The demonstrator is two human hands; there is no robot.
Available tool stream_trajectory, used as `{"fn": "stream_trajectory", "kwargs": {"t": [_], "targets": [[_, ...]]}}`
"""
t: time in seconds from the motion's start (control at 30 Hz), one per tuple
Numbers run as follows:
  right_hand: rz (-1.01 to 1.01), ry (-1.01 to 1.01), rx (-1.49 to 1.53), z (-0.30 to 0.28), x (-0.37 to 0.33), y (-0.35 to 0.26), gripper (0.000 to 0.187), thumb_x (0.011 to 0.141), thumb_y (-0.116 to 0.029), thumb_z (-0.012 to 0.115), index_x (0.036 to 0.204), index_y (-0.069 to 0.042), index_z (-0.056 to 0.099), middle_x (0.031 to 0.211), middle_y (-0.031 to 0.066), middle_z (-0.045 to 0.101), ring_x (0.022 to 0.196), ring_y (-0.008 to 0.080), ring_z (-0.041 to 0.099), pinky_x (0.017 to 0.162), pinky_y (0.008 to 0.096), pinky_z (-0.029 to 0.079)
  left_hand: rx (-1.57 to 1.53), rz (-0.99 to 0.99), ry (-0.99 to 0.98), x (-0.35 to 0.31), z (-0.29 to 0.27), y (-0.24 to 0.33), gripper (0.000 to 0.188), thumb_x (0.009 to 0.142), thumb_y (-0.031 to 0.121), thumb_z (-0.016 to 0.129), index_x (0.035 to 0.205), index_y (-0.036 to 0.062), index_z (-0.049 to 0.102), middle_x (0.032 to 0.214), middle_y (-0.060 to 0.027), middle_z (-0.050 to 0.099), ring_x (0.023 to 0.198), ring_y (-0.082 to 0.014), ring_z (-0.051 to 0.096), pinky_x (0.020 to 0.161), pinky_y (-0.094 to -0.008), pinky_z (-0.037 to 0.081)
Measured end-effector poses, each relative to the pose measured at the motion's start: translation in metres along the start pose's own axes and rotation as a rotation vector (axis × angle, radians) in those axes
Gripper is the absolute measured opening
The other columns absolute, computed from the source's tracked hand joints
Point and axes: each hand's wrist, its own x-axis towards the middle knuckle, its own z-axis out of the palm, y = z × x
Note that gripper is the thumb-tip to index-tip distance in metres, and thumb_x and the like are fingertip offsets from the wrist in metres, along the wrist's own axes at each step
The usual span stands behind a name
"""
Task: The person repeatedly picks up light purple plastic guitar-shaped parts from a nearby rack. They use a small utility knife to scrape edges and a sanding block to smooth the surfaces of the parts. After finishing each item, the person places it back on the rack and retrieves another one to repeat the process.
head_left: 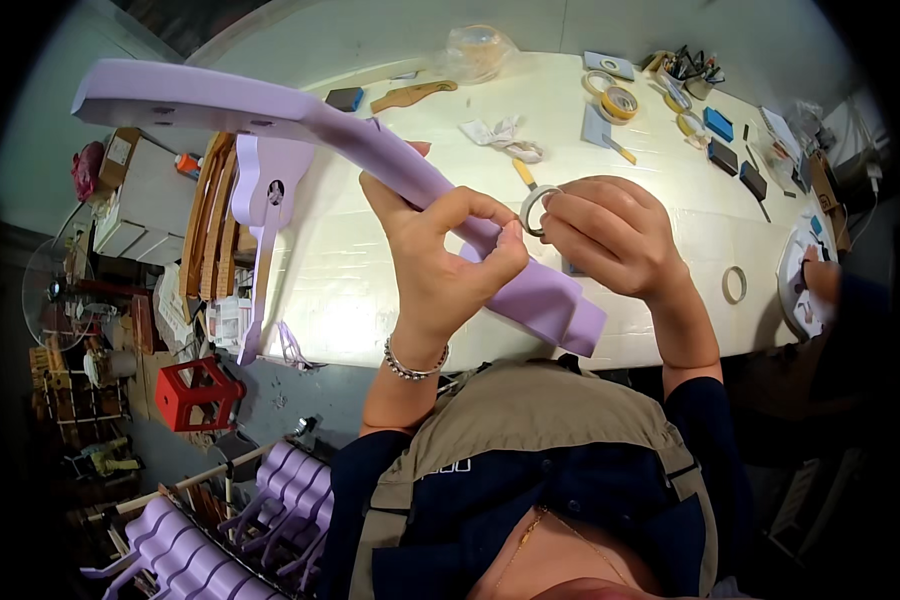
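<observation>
A lilac guitar [235,105], seen mostly edge-on, slants across the view from the upper left to in front of my chest. My left hand [440,245] is closed round its narrow part, with fingertips showing on the far side. Thumb and forefinger of that hand pinch together beside a roll of tape [531,212]. My right hand [610,235] grips this roll between thumb and fingers, on edge and close to the guitar. Whether a strip of tape runs between the hands is too small to tell.
On the pale table [370,290], another lilac guitar [270,190] stands at the left. Tape rolls [620,102], a loose ring of tape [734,284], a crumpled cloth [505,135] and sanding blocks [722,157] lie about. A red stool [198,392] and racked lilac guitars [185,550] are lower left. Another person's hand [822,280] is far right.
</observation>
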Motion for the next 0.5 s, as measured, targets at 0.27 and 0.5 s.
{"fn": "stream_trajectory", "kwargs": {"t": [0.27,0.5], "targets": [[0.364,-0.036,0.202,0.007,-0.004,-0.013,0.019,0.061,-0.004,0.069,0.076,-0.004,0.057,0.077,0.005,0.056,0.067,0.0186,0.057,0.055,0.0288,0.048,0.052,-0.054,0.102,-0.006,0.004,0.001,0.015,0.065,0.018,0.075,0.079,0.0124,0.07,0.108,-0.016,0.033,0.112,-0.0288,0.029,0.09,-0.0359,0.035],[0.413,-0.04,0.359,0.009,-0.002,-0.013,0.021,0.062,0.0,0.072,0.078,-0.003,0.058,0.076,0.0053,0.056,0.069,0.0199,0.058,0.055,0.0289,0.048,0.057,0.02,0.063,-0.002,-0.006,-0.006,0.02,0.066,0.019,0.08,0.085,0.0137,0.072,0.112,-0.0115,0.036,0.104,-0.0233,0.033,0.088,-0.0325,0.035]]}}
